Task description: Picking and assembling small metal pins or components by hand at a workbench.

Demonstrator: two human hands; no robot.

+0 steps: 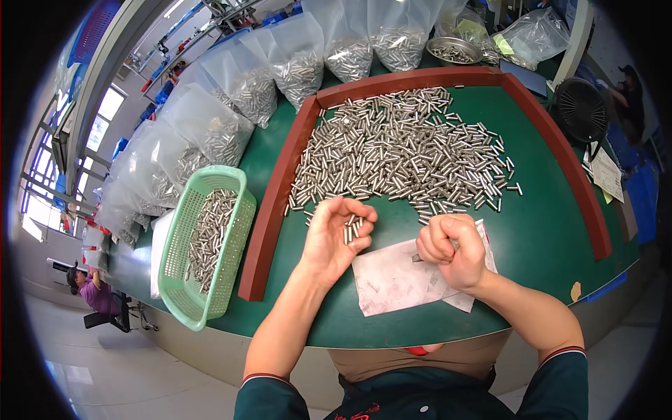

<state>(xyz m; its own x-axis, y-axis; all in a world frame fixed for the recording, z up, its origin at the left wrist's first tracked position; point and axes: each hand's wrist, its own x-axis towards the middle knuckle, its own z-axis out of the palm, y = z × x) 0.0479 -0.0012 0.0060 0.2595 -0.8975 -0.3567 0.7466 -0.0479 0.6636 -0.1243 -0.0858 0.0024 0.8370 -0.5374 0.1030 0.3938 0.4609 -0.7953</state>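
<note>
My left hand is cupped palm up, its fingers curled round several short metal pins. Beside it, my right hand is closed in a fist above a smudged pale cloth. A bit of a metal pin shows at the lower edge of that fist; the rest of what it holds is hidden. Just beyond both hands spreads a large heap of loose metal pins on the green table.
A dark red wooden frame borders the heap on three sides. Left of it stands a green plastic basket with pins inside. Clear bags of pins line the back and left. A metal bowl and a black fan stand at the far right.
</note>
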